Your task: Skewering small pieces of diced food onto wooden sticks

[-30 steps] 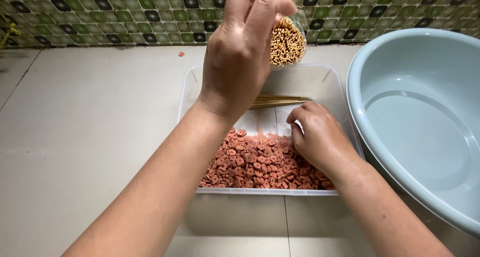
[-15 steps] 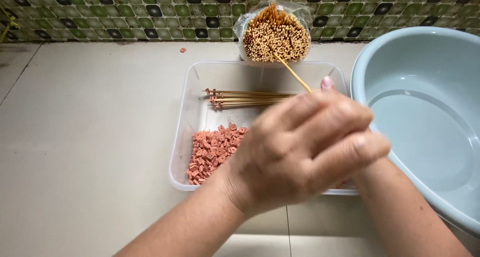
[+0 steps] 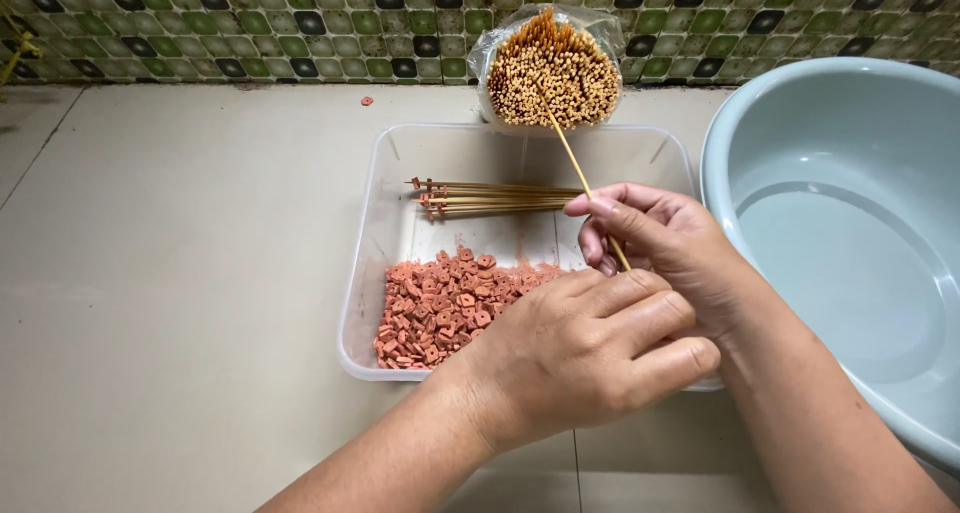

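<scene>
Bamboo skewer [image 3: 575, 163], a single thin one, is pinched between the thumb and fingers of your right hand [image 3: 665, 248]; its far end slants up toward the bundle of skewers [image 3: 553, 70] and ends against the bundle's face. That bundle sits in a clear plastic bag, its ends facing you, too many to count, just behind the far rim of the clear plastic tub [image 3: 370, 273].

You are working on a pale beige tiled floor [image 3: 180, 273], with a grout line running toward you beneath your arms. Behind it runs a wall of small green and dark mosaic tiles [image 3: 250, 23]. One stray pink piece [image 3: 367, 101] lies on the floor near the wall.

Inside the tub you have one heap of small pink sausage slices [image 3: 445, 298], far too many to count, spread over its near half. At the far end lie a few loaded skewers [image 3: 490, 198], about four, side by side, each with a pink slice or two near its left tip.

Your left hand [image 3: 590, 348] is curled loosely, knuckles up, over the tub's near right part, just beside the heap; whether it grips anything cannot be told. To your right stands one pale blue plastic basin [image 3: 840, 223], close beside the tub.
</scene>
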